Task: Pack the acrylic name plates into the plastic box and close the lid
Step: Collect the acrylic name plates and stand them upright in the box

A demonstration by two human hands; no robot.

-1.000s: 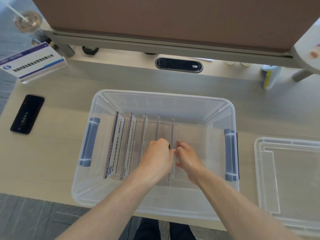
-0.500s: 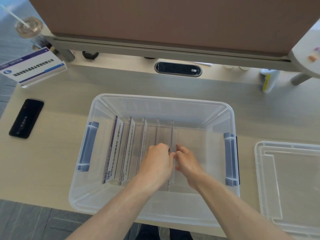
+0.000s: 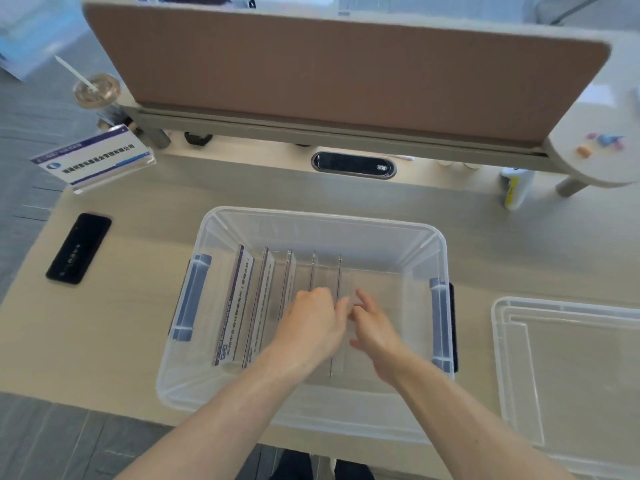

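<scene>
A clear plastic box (image 3: 322,216) with blue side latches stands open on the desk. Several acrylic name plates (image 3: 235,299) stand on edge inside it, in a row from the left. My left hand (image 3: 311,327) is curled over the top edge of the rightmost plate (image 3: 339,271). Just right of that plate, my right hand (image 3: 375,330) has its fingers apart, its fingertips close to the plate. The clear lid (image 3: 568,368) lies flat on the desk, right of the box. One more name plate (image 3: 93,161) with a blue and white card stands at the desk's far left corner.
A black phone (image 3: 79,247) lies left of the box. A brown divider panel (image 3: 329,74) runs along the back, with a black cable port (image 3: 353,165) below it. A plastic cup with a straw (image 3: 95,90) is at the back left, a small bottle (image 3: 516,188) at the back right.
My right hand's fingers have spread and loosened from the rightmost plate. The left hand stays curled on it. The view has tilted up, showing more of the divider.
</scene>
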